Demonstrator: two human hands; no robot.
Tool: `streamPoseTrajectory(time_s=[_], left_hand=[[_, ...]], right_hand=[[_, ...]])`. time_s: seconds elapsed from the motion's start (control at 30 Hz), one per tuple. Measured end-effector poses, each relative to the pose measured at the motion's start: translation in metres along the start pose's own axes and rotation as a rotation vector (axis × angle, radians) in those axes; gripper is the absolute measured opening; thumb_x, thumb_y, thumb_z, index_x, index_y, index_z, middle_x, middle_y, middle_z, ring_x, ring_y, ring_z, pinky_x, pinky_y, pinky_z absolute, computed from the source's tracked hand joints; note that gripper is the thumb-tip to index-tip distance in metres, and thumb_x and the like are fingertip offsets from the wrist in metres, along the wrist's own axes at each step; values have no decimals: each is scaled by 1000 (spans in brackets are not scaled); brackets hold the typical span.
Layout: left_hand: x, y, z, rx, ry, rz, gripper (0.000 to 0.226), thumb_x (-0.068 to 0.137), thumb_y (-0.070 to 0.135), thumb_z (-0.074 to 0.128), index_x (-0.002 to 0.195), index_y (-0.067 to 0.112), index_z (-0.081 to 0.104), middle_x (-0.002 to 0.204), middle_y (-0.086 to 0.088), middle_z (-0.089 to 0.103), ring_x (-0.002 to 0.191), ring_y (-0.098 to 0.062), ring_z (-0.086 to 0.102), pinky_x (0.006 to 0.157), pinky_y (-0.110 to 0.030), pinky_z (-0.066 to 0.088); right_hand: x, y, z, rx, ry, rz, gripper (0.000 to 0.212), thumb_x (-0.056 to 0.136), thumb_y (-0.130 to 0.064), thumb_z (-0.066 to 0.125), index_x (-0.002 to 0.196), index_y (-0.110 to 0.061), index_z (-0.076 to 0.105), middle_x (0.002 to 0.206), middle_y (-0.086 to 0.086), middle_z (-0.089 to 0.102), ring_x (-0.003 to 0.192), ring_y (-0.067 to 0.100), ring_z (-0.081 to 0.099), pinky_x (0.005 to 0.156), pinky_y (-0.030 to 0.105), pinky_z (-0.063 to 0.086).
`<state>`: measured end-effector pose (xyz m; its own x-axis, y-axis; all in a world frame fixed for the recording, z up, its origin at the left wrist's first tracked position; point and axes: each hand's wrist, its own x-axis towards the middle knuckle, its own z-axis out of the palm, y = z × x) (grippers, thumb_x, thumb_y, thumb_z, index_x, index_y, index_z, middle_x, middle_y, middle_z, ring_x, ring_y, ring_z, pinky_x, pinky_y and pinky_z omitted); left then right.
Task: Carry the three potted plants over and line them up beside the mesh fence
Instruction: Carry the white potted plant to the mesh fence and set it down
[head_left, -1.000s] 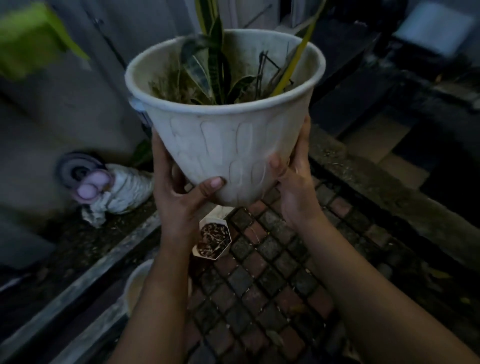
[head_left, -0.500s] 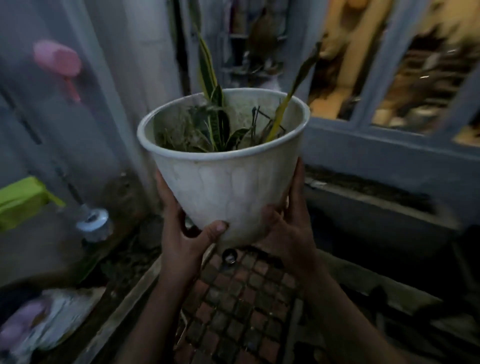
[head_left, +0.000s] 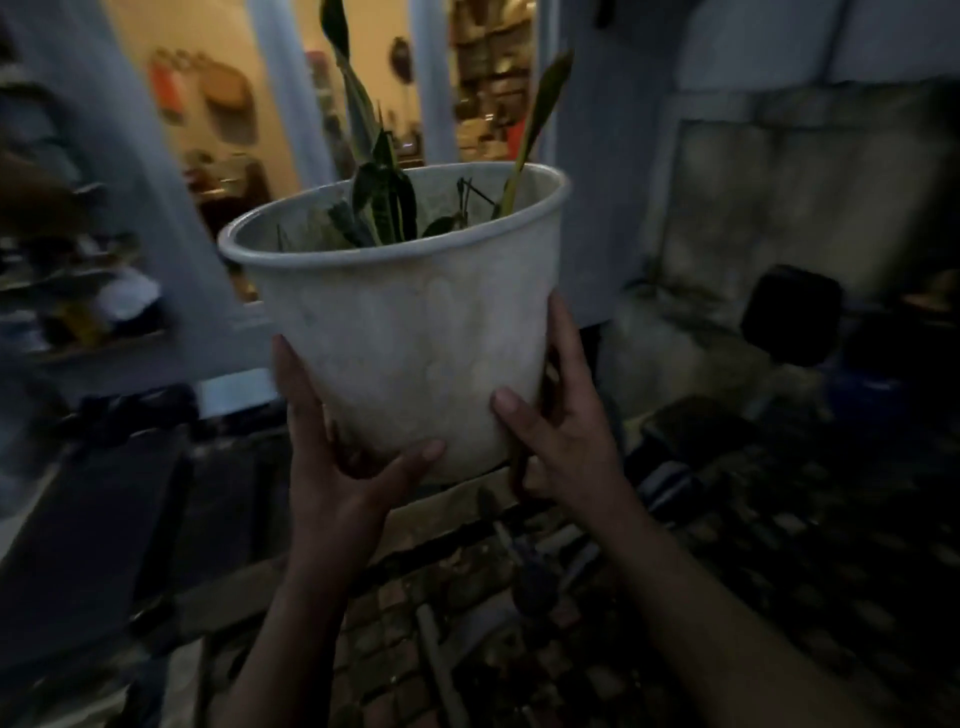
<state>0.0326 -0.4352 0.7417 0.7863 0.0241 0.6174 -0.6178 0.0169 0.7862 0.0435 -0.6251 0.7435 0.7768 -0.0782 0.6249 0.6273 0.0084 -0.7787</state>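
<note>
Hands (head_left: 332, 467) (head_left: 561, 441) cupping tapered white pot (head_left: 415, 332)

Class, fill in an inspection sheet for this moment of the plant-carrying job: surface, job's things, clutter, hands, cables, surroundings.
Surface: dark brick paving, dimly lit.
Job's things: white pot with a striped-leaf plant, held up off the ground, slightly tilted; other two pots and the mesh fence not seen.
Clutter: blurred dark objects at right, unidentifiable.
Hands: left hand and right hand clasp the pot's lower sides.
Cables: nothing seen.
Surroundings: pale pillars, lit room behind.
</note>
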Motion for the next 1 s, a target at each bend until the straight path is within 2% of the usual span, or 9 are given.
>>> streamPoseTrajectory(time_s=[0.1, 0.2, 0.27, 0.33, 0.43, 0.7, 0.83, 0.93, 1.0], left_hand=[[8, -8, 68, -60, -101, -9, 132, 62, 17, 92, 153, 62, 8, 170, 22, 19, 147, 1, 42, 102, -27, 57], [18, -20, 139, -105, -207, 15, 130, 58, 29, 96, 149, 66, 10, 172, 21, 14, 154, -4, 33, 110, -28, 50], [21, -27, 189, -109, -283, 1, 136, 55, 43, 97, 154, 62, 5, 173, 22, 11, 158, -9, 27, 120, -46, 42], [21, -32, 243, -162, -355, -39, 141, 56, 42, 97, 159, 56, 2, 173, 17, 13, 158, -15, 28, 120, -57, 39], [17, -35, 325, -231, -446, -41, 138, 58, 32, 94, 159, 54, 2, 173, 13, 18, 156, -14, 33, 118, -50, 44], [10, -49, 509, -460, -670, -79, 128, 54, 54, 98, 146, 74, 11, 172, 14, 16, 157, -14, 28, 120, -61, 38], [8, -68, 587, -500, -777, -92, 134, 53, 60, 95, 154, 65, 6, 171, 15, 17, 157, -14, 28, 121, -59, 37], [13, -84, 646, -581, -876, -58, 128, 57, 50, 95, 155, 63, 12, 170, 8, 25, 156, -20, 32, 120, -61, 37], [19, -92, 689, -633, -968, -33, 125, 58, 54, 95, 154, 63, 15, 169, 6, 29, 155, -21, 34, 119, -61, 38]], right_hand=[[-8, -4, -67, -96, 115, -11, 78, 83, -58, 74, 145, -66, 27, 168, -9, 23, 153, 14, 29, 119, 54, 37], [-18, -8, -136, -135, 226, -3, 83, 78, -55, 80, 143, -67, 30, 169, -11, 19, 155, 15, 25, 120, 56, 34], [-24, -12, -183, -180, 300, -9, 86, 77, -52, 83, 145, -65, 31, 169, -7, 21, 156, 18, 24, 120, 59, 32], [-30, -17, -234, -275, 373, -8, 87, 77, -54, 82, 145, -66, 29, 169, -7, 21, 156, 18, 22, 120, 59, 31], [-42, -27, -304, -371, 479, 7, 91, 76, -59, 81, 146, -66, 25, 169, -8, 19, 156, 19, 22, 119, 59, 33], [-74, -48, -452, -555, 731, 4, 92, 73, -60, 82, 143, -70, 24, 168, -19, 18, 155, 12, 23, 119, 57, 36], [-80, -44, -507, -631, 840, -20, 90, 75, -57, 83, 145, -67, 27, 168, -15, 19, 156, 18, 23, 116, 62, 37], [-86, -41, -543, -748, 960, -32, 92, 75, -56, 83, 146, -66, 26, 168, -11, 19, 155, 18, 24, 115, 61, 39], [-88, -42, -564, -784, 1052, -50, 93, 74, -50, 85, 145, -67, 27, 167, -11, 20, 154, 17, 27, 114, 58, 42]])
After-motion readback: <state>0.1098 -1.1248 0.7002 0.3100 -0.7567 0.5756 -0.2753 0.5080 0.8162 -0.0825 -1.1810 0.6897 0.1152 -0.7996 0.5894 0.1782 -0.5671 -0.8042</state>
